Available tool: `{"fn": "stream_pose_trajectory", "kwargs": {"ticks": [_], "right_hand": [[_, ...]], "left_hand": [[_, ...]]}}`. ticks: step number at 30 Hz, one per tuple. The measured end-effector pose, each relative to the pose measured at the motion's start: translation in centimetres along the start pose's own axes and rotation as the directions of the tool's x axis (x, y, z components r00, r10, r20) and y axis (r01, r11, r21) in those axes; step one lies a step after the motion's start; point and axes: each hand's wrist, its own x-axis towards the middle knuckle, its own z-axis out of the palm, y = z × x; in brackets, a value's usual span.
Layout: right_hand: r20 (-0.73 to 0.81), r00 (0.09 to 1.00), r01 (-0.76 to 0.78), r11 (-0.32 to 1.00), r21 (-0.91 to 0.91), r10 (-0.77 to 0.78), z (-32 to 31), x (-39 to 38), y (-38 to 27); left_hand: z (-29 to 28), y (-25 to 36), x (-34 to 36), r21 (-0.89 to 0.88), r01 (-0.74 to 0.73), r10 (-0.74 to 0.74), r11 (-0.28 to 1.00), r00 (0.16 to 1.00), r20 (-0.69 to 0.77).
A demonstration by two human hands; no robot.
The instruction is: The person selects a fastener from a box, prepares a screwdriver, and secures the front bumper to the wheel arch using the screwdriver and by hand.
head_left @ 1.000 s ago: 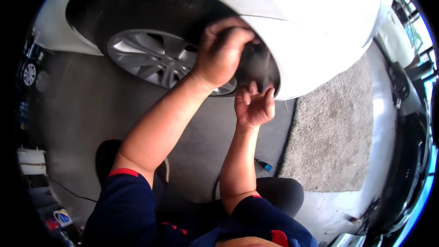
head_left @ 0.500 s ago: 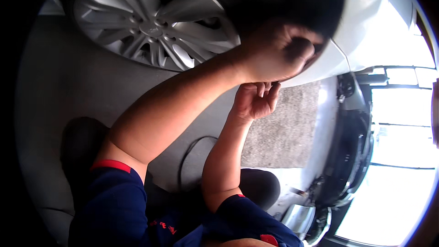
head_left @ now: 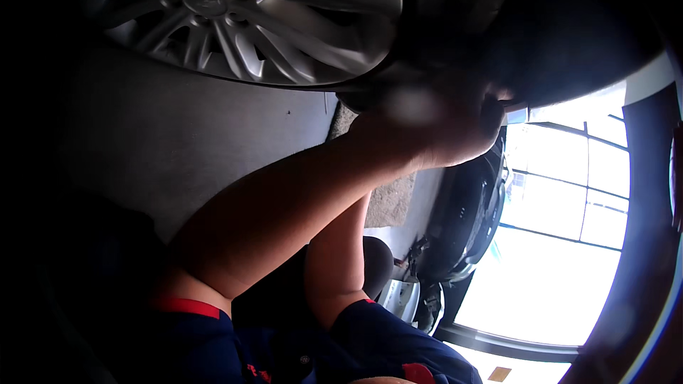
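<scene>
My left hand (head_left: 455,121) is raised at the shadowed edge of the wheel arch (head_left: 576,64), beside a black tyre (head_left: 437,11). Its fingers curl inward, and what they grip, if anything, is too dark to make out. My right forearm (head_left: 338,256) rises behind my left one, which hides my right hand. The silver alloy wheel (head_left: 235,21) with several spokes fills the upper left of the head view.
Grey floor (head_left: 156,121) lies below the wheel, with a pale rough mat (head_left: 388,206) behind my arms. To the right stand dark car body parts (head_left: 462,220) and a silver part (head_left: 398,299), before bright gridded window panes (head_left: 548,192). My dark-clad knee (head_left: 377,263) shows low down.
The view has swung closer beneath the arch and darkened. My left hand has moved right along the arch, and my right hand has become hidden behind my left arm.
</scene>
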Motion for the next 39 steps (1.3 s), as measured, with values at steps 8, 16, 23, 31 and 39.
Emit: {"fn": "stream_pose_trajectory", "kwargs": {"ticks": [8,16,23,31,39], "right_hand": [[-0.052,0.999,-0.015,0.983,-0.183,0.006,-1.2,-0.8,-0.6],[-0.108,0.994,-0.051,0.954,-0.295,0.019,-1.5,-1.4,-1.2],[-0.106,0.994,-0.052,0.931,-0.361,0.014,-1.5,-0.6,-2.0],[-0.076,0.996,-0.076,0.921,-0.383,0.051,-1.7,-0.7,-1.6],[-0.038,0.998,-0.061,0.914,-0.402,0.049,-2.3,-0.3,-1.7]], "left_hand": [[-2.8,0.5,-0.1,0.01,-0.137,0.125,0.99,0.925,0.359],[-1.1,-0.3,-0.5,0.187,-0.114,0.098,0.976,0.991,0.094],[-1.5,0.5,0.4,0.119,-0.097,0.079,0.988,0.986,0.146],[-0.7,0.1,0.5,0.188,-0.057,0.02,0.98,0.981,0.195],[1.0,-0.9,0.7,0.191,0.045,-0.091,0.981,0.965,0.244]]}}
